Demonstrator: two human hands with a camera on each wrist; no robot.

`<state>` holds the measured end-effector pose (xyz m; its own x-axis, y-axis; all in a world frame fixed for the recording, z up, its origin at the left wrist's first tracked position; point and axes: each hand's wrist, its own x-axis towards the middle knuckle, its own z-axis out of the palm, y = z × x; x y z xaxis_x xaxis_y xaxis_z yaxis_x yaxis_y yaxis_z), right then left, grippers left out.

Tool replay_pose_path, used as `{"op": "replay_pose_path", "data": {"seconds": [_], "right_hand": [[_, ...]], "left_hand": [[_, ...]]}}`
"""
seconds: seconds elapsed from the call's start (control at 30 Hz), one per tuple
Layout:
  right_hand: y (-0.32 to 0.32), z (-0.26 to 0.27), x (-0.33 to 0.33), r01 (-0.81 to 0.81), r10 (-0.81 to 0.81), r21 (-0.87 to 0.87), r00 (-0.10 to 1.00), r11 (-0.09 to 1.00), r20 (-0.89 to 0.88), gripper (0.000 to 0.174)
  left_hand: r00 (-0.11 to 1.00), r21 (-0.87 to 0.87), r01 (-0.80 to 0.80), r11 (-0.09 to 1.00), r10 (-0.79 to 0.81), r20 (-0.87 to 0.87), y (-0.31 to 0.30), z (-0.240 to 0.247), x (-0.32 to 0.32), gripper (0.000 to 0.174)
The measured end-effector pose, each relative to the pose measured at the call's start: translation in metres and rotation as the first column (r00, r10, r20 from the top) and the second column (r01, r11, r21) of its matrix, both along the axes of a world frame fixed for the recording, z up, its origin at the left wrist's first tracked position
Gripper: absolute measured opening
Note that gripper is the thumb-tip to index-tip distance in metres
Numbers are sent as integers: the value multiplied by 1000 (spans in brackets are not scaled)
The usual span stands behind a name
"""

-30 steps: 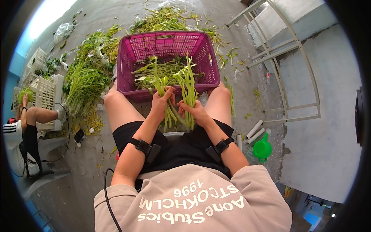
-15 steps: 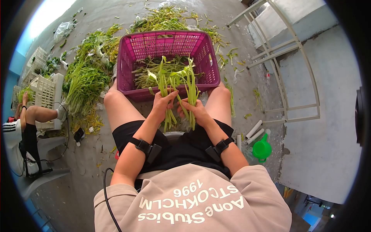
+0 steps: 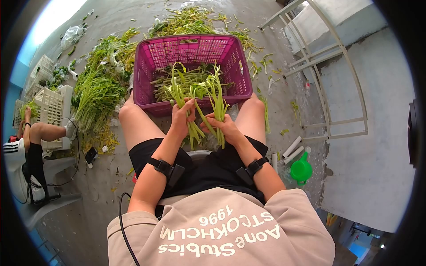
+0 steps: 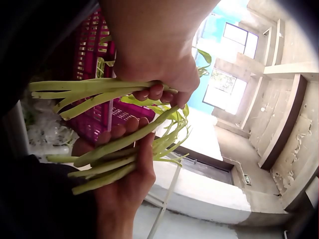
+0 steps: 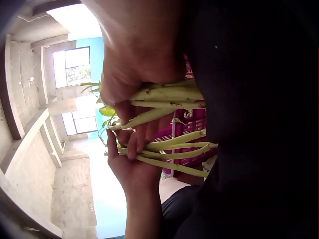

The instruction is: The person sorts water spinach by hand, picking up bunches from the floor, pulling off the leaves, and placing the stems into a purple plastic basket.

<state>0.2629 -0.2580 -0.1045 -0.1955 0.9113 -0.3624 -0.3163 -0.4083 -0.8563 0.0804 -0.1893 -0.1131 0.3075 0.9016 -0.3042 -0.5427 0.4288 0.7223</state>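
Note:
My left hand (image 3: 181, 117) grips a bunch of pale green leafy stalks (image 3: 193, 132), their cut ends toward me and leafy tops over the crate's near rim. Close beside it, my right hand (image 3: 226, 127) holds a second bunch of leafy stalks (image 3: 218, 98). One thick stalk (image 4: 122, 143) in the right hand slants across toward the left hand, whose fingertips are right at its upper end. In the right wrist view, the right hand (image 5: 134, 82) is above and the left hand (image 5: 137, 169) below. The purple crate (image 3: 148, 105) stands just beyond both hands, with more stalks (image 3: 164, 82) lying inside.
Heaps of greens (image 3: 100, 88) lie on the floor left of and behind the crate. A metal frame (image 3: 317, 80) and a green plastic scoop (image 3: 301, 170) are on the right. Another person (image 3: 33, 146) sits at the far left near white crates (image 3: 49, 104).
My left hand moved right toward the other bunch, then back left with its stalks. One stalk in the right hand now leans left across the gap. The crate stays put.

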Motion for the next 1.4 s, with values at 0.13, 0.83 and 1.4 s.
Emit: {"op": "replay_pose_path", "data": {"seconds": [0.13, 0.83, 1.4], "right_hand": [[-1, -1, -1, -21, 21, 7, 1000, 1000, 6, 27], [0, -11, -9, -197, 115, 203, 927, 959, 356, 35], [0, -4, -20, -125, 104, 184, 988, 975, 116, 42]], "left_hand": [[985, 23, -10, 1000, 6, 175, 1, -9, -1, 12], [985, -42, -101, 994, 106, 133, -5, -3, 17, 17], [945, 140, 289, 947, -305, 121, -13, -15, 19, 46]]}}
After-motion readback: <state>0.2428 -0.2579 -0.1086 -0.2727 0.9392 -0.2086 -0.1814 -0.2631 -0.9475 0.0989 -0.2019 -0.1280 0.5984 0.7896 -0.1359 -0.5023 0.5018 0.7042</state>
